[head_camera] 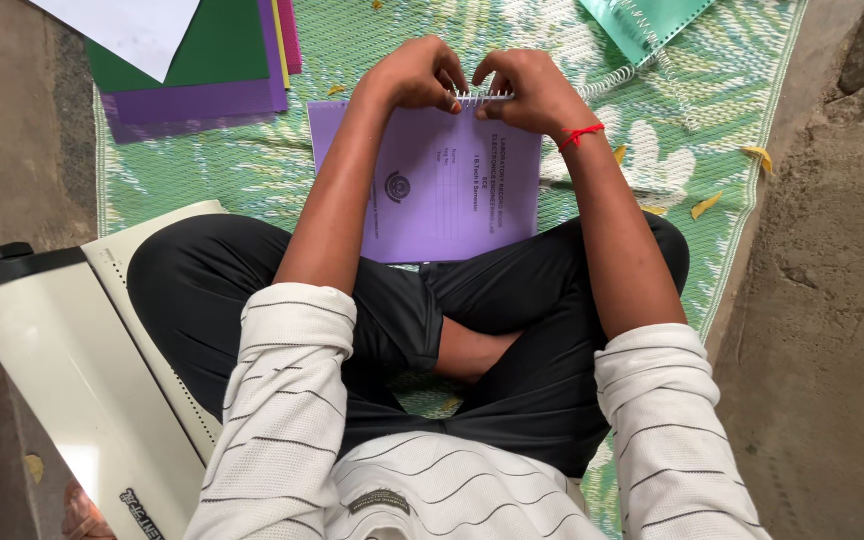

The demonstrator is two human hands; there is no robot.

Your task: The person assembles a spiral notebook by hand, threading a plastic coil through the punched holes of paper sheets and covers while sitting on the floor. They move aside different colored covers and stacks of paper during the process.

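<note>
Purple booklet (442,185) lengthwise away, spiral edge (482,97) far.

Both hands, the left hand (417,75) and the right hand (527,85), sit close together at 12 o'clock on the purple spiral-bound booklet (442,185). Only a thin gap lies between them. At 11 o'clock a stack of coloured paper sheets (202,80) blocks the green woven mat (252,175). At 1 o'clock lies a teal booklet with loose wire coil (642,25). At 8 o'clock stands a big cream binding machine (72,370). Bare mat shows at 2 o'clock.

booklet (442,190) on mat (712,90) before legs | binding machine (62,360) left | card stack (202,70) far-left
</note>
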